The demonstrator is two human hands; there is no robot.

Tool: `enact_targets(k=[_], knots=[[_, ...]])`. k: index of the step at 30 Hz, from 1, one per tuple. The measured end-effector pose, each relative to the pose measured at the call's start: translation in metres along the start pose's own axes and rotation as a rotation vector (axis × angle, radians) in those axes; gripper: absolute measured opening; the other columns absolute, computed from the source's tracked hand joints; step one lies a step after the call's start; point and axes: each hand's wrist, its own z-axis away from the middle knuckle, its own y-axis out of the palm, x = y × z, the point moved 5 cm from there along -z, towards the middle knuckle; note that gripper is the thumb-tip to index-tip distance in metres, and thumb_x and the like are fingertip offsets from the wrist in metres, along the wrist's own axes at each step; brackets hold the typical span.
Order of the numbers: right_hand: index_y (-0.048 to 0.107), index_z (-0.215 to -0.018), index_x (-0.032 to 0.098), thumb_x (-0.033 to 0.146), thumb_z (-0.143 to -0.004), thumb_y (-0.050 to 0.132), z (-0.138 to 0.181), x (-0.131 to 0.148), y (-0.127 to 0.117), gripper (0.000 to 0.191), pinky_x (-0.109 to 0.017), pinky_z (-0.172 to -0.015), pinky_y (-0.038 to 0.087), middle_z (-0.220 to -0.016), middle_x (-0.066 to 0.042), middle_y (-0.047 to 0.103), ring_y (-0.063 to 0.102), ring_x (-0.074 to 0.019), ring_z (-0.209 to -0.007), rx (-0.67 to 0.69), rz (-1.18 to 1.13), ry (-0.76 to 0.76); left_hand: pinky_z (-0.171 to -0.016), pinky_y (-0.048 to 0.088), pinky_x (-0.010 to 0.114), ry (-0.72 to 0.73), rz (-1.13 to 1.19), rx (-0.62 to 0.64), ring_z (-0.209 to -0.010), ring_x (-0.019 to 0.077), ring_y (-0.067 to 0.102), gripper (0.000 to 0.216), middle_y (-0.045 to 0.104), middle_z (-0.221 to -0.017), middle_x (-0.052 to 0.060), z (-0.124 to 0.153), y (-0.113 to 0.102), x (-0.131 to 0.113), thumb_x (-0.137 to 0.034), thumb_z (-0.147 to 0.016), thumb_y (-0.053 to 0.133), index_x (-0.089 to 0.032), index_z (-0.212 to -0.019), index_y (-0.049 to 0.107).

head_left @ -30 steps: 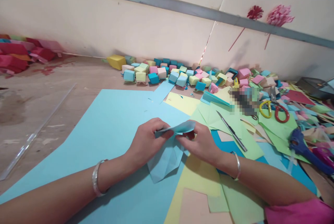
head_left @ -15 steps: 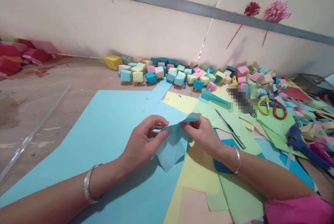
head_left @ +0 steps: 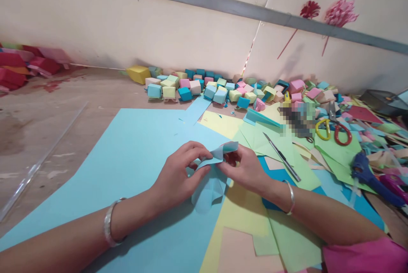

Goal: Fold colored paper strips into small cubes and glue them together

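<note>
A light blue piece of folded paper [head_left: 204, 192] is held up between both hands, its upper edge bent over and its lower flaps hanging down. My left hand [head_left: 183, 169] pinches its left side between thumb and fingers. My right hand [head_left: 244, 164] grips the upper right part, with the thumb in front and the other fingers partly hidden behind the paper. Below them lies a large light blue sheet [head_left: 127, 158], overlapping yellow paper [head_left: 245, 209] on the right.
Small paper boxes [head_left: 191, 87] line the wall. Right of my hands lie a craft knife [head_left: 282, 157], scissors [head_left: 333, 124], a blue glue gun [head_left: 376, 179] and green paper [head_left: 296, 235]. A clear ruler-like strip [head_left: 35, 169] lies at left; red paper pieces [head_left: 19, 67] sit in the far left corner.
The paper's upper part has been bent forward and now curls between the fingers. My left fingers have closed in on it, and my right hand has shifted slightly.
</note>
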Motion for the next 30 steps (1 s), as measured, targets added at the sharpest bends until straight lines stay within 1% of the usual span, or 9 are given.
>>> enact_targets(k=[2,4,7,11,15,21,24,26,30], knots=[[0.062,-0.078,0.020,0.016,-0.071,0.066,0.001,0.003,-0.003,0.008,-0.022,-0.050,0.035,-0.063,0.005,0.047,0.041,-0.0086,-0.056,-0.035,0.061,-0.059,-0.071,0.053,0.026,-0.033,0.056,0.038,-0.097,0.0176,0.059,0.017,0.059,-0.108,0.006,0.000,0.001,0.001,-0.023,-0.084,0.059,-0.021,-0.100,0.065],[0.064,-0.076,0.020,0.017,-0.074,0.066,0.001,0.006,-0.006,0.005,-0.023,-0.053,0.036,-0.064,0.004,0.047,0.042,-0.0095,-0.058,-0.065,0.103,-0.118,-0.073,0.053,0.027,-0.056,0.132,0.068,-0.099,0.0184,0.059,0.019,0.060,-0.110,0.007,0.000,0.003,0.002,-0.029,-0.089,0.055,-0.021,-0.101,0.066],[0.066,-0.073,0.021,0.017,-0.078,0.063,0.001,0.007,-0.010,0.007,-0.024,-0.056,0.038,-0.066,0.003,0.047,0.044,-0.0112,-0.062,-0.087,0.119,-0.159,-0.073,0.053,0.028,-0.141,0.312,0.069,-0.094,0.0180,0.061,0.022,0.062,-0.105,0.007,0.000,0.004,0.007,-0.029,-0.092,0.046,-0.020,-0.102,0.064],[0.067,-0.077,0.022,0.018,-0.080,0.063,0.001,0.008,-0.011,0.007,-0.025,-0.057,0.041,-0.072,0.001,0.050,0.046,-0.0113,-0.063,-0.077,0.080,-0.159,-0.071,0.054,0.028,-0.294,0.563,0.042,-0.090,0.0178,0.063,0.022,0.066,-0.100,0.005,-0.001,0.007,0.014,-0.025,-0.083,0.060,-0.019,-0.105,0.060],[0.064,-0.075,0.021,0.018,-0.081,0.061,0.002,0.009,-0.010,0.008,-0.025,-0.056,0.041,-0.073,0.001,0.051,0.046,-0.0109,-0.062,-0.070,0.055,-0.156,-0.071,0.051,0.029,-0.410,0.611,0.083,-0.081,0.0167,0.064,0.021,0.070,-0.090,0.005,-0.002,0.010,0.018,-0.026,-0.077,0.069,-0.017,-0.096,0.065],[0.070,-0.081,0.022,0.015,-0.079,0.063,0.005,0.010,-0.004,0.010,-0.026,-0.058,0.043,-0.077,-0.001,0.058,0.050,-0.0122,-0.065,-0.014,0.085,-0.172,-0.068,0.049,0.029,-0.416,0.643,0.062,-0.073,0.0155,0.059,0.019,0.066,-0.078,0.003,-0.002,0.011,0.020,-0.033,-0.076,0.071,-0.017,-0.085,0.067],[0.072,-0.084,0.022,0.018,-0.076,0.069,0.008,0.013,-0.002,0.009,-0.027,-0.059,0.045,-0.079,-0.002,0.060,0.053,-0.0127,-0.067,0.008,0.096,-0.199,-0.068,0.048,0.029,-0.430,0.655,0.065,-0.071,0.0147,0.057,0.018,0.065,-0.077,0.003,-0.003,0.013,0.021,-0.033,-0.074,0.073,-0.016,-0.078,0.066],[0.072,-0.085,0.023,0.020,-0.078,0.070,0.010,0.015,-0.002,0.008,-0.027,-0.061,0.046,-0.080,-0.002,0.062,0.056,-0.0137,-0.070,0.009,0.093,-0.226,-0.069,0.047,0.029,-0.459,0.681,0.089,-0.071,0.0145,0.056,0.018,0.065,-0.077,0.004,-0.002,0.016,0.021,-0.032,-0.072,0.075,-0.016,-0.075,0.066],[0.073,-0.084,0.024,0.018,-0.082,0.065,0.012,0.019,-0.003,0.010,-0.028,-0.066,0.049,-0.080,-0.003,0.065,0.061,-0.0149,-0.074,-0.013,0.094,-0.256,-0.074,0.046,0.029,-0.519,0.808,0.146,-0.076,0.0145,0.058,0.023,0.066,-0.083,0.004,0.002,0.022,0.022,-0.037,-0.074,0.075,-0.016,-0.082,0.067]])
